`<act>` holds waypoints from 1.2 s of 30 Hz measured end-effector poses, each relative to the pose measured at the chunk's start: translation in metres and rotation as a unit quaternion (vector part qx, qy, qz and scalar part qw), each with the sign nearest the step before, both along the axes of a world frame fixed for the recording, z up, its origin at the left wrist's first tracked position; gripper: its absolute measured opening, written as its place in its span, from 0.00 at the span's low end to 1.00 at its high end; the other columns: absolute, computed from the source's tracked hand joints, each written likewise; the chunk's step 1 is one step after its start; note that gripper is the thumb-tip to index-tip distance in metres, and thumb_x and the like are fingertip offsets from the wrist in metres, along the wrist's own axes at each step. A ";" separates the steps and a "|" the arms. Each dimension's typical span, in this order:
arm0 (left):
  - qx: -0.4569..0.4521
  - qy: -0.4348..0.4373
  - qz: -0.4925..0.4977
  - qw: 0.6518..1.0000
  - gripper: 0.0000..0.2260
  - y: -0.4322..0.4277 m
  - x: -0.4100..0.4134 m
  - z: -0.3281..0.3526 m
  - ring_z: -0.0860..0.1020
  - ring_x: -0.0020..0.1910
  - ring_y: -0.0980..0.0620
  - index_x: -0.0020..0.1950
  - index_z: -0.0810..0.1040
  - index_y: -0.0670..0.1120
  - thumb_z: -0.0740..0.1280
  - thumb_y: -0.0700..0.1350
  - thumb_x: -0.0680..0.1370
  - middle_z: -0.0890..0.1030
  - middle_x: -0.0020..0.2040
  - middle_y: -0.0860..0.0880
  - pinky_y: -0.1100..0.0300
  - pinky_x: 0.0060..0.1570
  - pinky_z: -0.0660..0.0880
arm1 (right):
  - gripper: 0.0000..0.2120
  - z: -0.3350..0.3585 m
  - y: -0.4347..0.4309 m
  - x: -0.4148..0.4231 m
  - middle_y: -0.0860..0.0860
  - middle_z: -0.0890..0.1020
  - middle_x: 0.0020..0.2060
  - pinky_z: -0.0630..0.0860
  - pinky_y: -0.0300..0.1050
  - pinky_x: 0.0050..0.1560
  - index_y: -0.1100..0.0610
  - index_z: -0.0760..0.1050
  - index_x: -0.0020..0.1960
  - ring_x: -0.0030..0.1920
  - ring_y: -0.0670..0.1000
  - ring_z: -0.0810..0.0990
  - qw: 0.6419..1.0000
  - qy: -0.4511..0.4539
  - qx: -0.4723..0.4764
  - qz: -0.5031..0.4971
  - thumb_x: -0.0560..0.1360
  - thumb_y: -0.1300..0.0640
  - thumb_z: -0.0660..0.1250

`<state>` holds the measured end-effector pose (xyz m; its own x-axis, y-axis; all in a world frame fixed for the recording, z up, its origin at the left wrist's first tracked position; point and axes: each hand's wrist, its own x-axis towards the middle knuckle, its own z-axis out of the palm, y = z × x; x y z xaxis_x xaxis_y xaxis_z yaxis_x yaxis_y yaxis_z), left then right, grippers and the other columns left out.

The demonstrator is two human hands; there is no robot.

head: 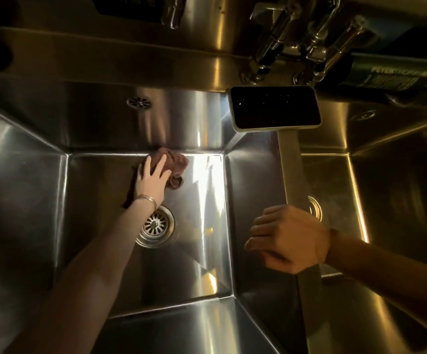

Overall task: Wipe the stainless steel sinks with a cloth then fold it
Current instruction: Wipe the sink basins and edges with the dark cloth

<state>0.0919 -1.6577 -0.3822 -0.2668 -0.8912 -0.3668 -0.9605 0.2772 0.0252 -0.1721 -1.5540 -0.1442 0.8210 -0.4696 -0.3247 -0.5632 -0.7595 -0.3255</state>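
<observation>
Wiping the far edge of the left sink floor.
My left hand presses flat, fingers spread, on the crumpled brown cloth in the stainless steel sink; my right hand curls on the divider. The bunched cloth may skip the corners.

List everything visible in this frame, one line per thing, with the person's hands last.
Sinks: two, stainless steel, one centre, one right, split by a divider.
Cloth: one, brown, bunched at the far edge of the centre sink floor.
Drain: one, metal strainer, centre sink floor, near the left wrist.
Overflow: one, metal, centre sink's back wall.
Phone: one, dark screen, on the divider's far end.
Taps: chrome, count unclear, above the divider.
Bottle: one, green, top right ledge.
Bangle: one, metal, left wrist.
Left hand: flat on the cloth.
Right hand: curled over the divider.
</observation>
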 end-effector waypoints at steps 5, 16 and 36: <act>0.038 0.075 -0.012 0.996 0.19 0.023 -0.026 0.013 0.47 0.74 0.42 0.67 0.67 0.54 0.62 0.41 0.78 0.45 0.77 0.54 0.48 0.69 0.59 | 0.14 -0.001 0.000 0.000 0.46 0.80 0.35 0.73 0.41 0.37 0.52 0.80 0.43 0.35 0.47 0.77 1.000 0.001 0.014 -0.003 0.72 0.48 0.58; 0.179 0.269 -0.327 0.888 0.11 0.154 -0.072 0.010 0.73 0.55 0.45 0.56 0.77 0.48 0.63 0.42 0.75 0.74 0.64 0.49 0.53 0.42 0.74 | 0.12 0.004 -0.001 0.004 0.46 0.78 0.33 0.66 0.39 0.38 0.51 0.78 0.40 0.34 0.47 0.76 1.000 0.008 -0.003 -0.004 0.73 0.48 0.59; 0.108 -0.011 -0.421 0.901 0.46 0.121 -0.055 0.008 0.39 0.73 0.34 0.77 0.44 0.51 0.68 0.61 0.69 0.40 0.76 0.41 0.34 0.68 0.43 | 0.12 0.002 -0.002 0.002 0.46 0.79 0.33 0.71 0.40 0.39 0.52 0.80 0.42 0.35 0.47 0.77 1.000 -0.013 0.000 -0.009 0.72 0.49 0.59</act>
<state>0.0370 -1.5367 -0.3738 -0.8051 -0.2841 -0.5206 -0.4137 0.8980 0.1498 -0.1702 -1.5561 -0.1425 0.8210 -0.4839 -0.3030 -0.5676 -0.7492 -0.3414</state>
